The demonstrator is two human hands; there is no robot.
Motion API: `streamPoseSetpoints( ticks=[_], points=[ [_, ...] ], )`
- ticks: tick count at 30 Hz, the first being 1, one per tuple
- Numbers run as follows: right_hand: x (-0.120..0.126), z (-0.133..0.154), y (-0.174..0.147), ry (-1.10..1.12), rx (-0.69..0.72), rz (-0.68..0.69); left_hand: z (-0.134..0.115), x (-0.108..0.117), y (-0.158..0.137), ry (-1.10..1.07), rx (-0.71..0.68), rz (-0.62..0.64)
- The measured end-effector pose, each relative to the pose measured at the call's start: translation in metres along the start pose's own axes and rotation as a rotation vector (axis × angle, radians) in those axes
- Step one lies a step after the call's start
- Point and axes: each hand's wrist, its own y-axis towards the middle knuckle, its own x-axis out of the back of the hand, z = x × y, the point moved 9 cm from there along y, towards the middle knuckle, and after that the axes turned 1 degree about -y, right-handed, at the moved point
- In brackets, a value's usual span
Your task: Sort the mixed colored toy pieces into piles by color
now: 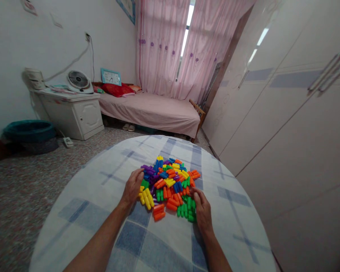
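Note:
A heap of bright plastic building pieces [169,183] in orange, yellow, green, blue and purple lies on a cloth-covered round table [102,223]. The pieces look like short tubes joined side by side. My left hand [132,186] rests against the heap's left edge, fingers stretched forward beside purple and yellow pieces [146,199]. On the opposite side, my right hand [203,209] lies by the green pieces [187,209], its fingers apart and reaching toward orange ones. Neither hand visibly holds a piece. Some fingertips are hard to make out.
Behind the table stands a bed [153,107] with a pink sheet. A white cabinet [86,115] carrying a fan [78,79] is at the left, near a lined bin [31,132]. Tall wardrobe doors [272,124] line the right side.

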Motion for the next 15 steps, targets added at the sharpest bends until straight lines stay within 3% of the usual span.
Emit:
streamPoseSetpoints(
  ticks=[7,15],
  points=[
    [0.014,-0.018,0.005,0.007,-0.076,-0.150,-0.006,0.001,0.000,-0.031,-0.016,-0.025],
    [-0.002,-0.018,0.006,0.025,-0.082,0.021,0.004,0.004,-0.006,-0.200,0.125,-0.023]
  ],
)
